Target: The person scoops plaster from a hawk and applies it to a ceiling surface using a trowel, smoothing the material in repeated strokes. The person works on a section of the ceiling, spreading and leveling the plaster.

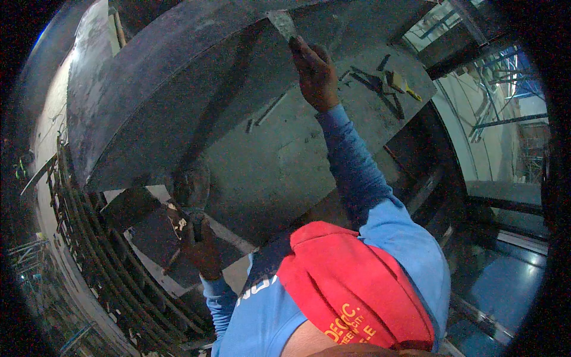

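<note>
At the far left of my view, a sheaf of dark curved rods (122, 268) is sweeping down toward the lower edge, and above it a large dark panel (137, 71) is arching across to the top. Right of the rods, I am seeing the left hand (203, 249) closing around a dark object (195, 227), its fingers bending inward; shade is hiding the object's exact shape, so I cannot tell its kind. In the middle, a grey surface (285, 160) is stretching out beneath a thin strip (272, 110). Farther right and up, the right hand (315, 74) is reaching out on a blue sleeve (357, 154), its fingers wrapping firmly about a scraper (283, 25), whose broad pale blade is pointing up and away, near the panel's edge. Beyond that hand, a brush (397, 81) with a yellow handle is lying among dark flat bars (389, 102) near the surface's right end.
</note>
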`<state>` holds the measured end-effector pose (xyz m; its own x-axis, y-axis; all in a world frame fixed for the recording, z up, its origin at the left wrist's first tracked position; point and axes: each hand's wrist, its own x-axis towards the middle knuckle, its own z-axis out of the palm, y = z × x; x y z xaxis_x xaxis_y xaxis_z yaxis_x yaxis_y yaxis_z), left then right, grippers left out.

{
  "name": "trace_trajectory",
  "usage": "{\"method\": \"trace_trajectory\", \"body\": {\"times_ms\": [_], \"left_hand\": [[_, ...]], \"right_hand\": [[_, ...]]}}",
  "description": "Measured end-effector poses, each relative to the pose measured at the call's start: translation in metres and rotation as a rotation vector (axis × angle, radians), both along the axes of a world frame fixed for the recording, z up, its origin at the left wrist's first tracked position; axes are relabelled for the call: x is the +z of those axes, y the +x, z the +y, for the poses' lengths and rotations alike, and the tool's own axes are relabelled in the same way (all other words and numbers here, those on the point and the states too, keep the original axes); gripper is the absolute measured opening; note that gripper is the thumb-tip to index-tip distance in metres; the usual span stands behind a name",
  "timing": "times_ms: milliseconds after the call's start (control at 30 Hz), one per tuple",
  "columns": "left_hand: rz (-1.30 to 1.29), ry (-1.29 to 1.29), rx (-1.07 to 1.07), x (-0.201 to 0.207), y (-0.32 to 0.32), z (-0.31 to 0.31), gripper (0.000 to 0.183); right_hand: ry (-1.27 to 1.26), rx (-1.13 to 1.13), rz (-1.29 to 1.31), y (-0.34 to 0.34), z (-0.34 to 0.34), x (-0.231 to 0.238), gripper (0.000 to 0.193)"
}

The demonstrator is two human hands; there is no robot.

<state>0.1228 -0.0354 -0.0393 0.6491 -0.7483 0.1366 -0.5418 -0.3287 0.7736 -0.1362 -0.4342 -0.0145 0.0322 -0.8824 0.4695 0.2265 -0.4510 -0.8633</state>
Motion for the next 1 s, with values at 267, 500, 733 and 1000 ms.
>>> {"method": "trace_trajectory", "body": {"times_ms": [267,500,733,1000], "left_hand": [[-0.063,-0.012,0.011,0.000,-0.001,0.001,0.033],[0.353,-0.134,0.120,-0.043,0.006,0.018,0.034],[0.233,-0.091,0.124,-0.030,-0.002,0.020,0.029],[0.437,-0.201,0.194,-0.035,-0.002,0.021,0.024]], "right_hand": [[-0.502,-0.300,0.597,0.011,0.007,0.004,0.038],[-0.482,-0.371,0.825,0.033,0.016,0.004,0.041],[-0.511,-0.282,0.657,0.041,0.011,-0.009,0.045],[-0.512,-0.236,0.699,0.051,0.008,-0.014,0.046]]}}
